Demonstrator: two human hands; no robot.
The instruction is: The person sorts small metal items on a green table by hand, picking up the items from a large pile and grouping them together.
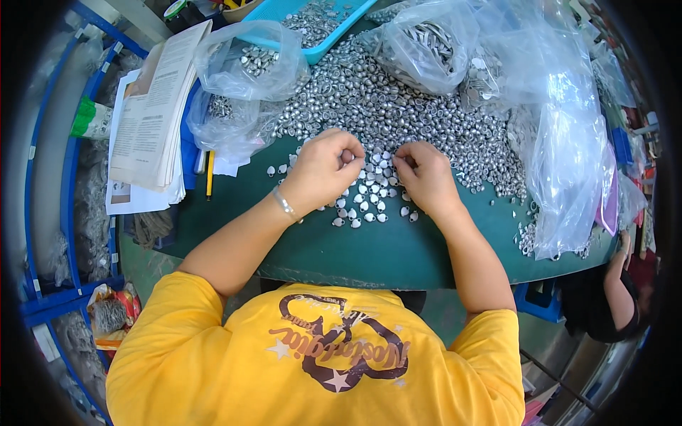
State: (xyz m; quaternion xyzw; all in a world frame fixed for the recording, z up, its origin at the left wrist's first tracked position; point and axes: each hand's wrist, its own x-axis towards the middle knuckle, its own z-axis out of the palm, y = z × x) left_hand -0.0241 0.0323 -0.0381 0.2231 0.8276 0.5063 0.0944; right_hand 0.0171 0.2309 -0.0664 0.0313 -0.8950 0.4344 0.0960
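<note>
Small flat silvery heart-shaped metal pieces, each with a little loop, lie loosely spread on the green table in front of me. My left hand is at the left of them, thumb and fingers curled into a pinch; whatever it holds is too small or hidden. On their right side, my right hand has thumb and forefinger pressed together over the pieces, and what lies between them cannot be made out. Just beyond both hands spreads a large heap of small rounded silvery metal parts.
Clear plastic bags of metal parts and a blue basket stand at the back. Papers and a yellow pencil lie left, beside blue shelving. Empty-looking plastic bags drape the right side; another person's arm is beyond.
</note>
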